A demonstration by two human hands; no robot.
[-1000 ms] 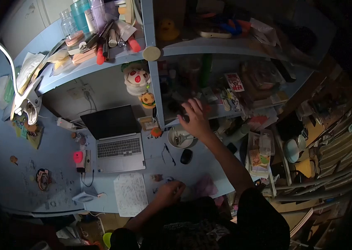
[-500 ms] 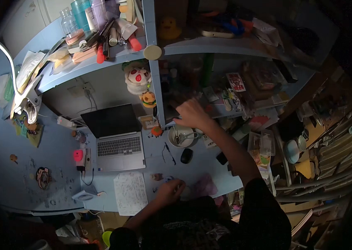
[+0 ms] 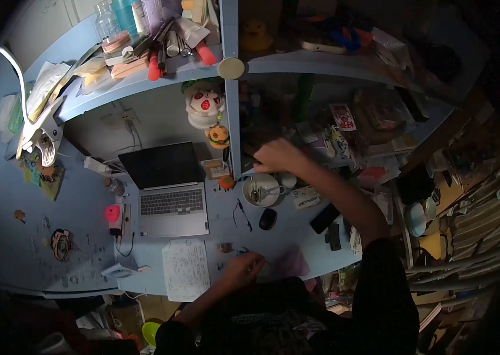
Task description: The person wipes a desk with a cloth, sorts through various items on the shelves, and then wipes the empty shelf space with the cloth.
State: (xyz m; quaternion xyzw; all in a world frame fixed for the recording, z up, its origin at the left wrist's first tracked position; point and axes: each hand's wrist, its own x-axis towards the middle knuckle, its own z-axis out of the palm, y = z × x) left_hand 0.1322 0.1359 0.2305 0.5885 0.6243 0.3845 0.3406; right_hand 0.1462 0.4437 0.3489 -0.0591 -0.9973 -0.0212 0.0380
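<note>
My right hand [image 3: 277, 155] reaches to the front of the dark lower shelf, just above a white bowl [image 3: 254, 198] with metal utensils in it. Its fingers are curled; shadow hides what they hold, if anything. Low over the front of the desk, my left hand [image 3: 243, 270] has its fingers bent together, and their content is hidden. Beside it lie a small brown item [image 3: 224, 247] and a sheet of handwritten paper [image 3: 185, 269]. A black computer mouse [image 3: 267, 219] rests between the two hands.
An open laptop [image 3: 173, 204] stands on the left of the desk. A dark phone [image 3: 324, 219] and a purple crumpled bag [image 3: 293, 261] lie on the right. Plush toys [image 3: 205, 107] hang from the shelf post [image 3: 231, 124]. The lower shelf holds packets and a red card [image 3: 342, 117].
My right hand has drawn slightly out of the shelf, its fingers now more curled. The left hand stays nearly in place. The whole view has shifted a little.
</note>
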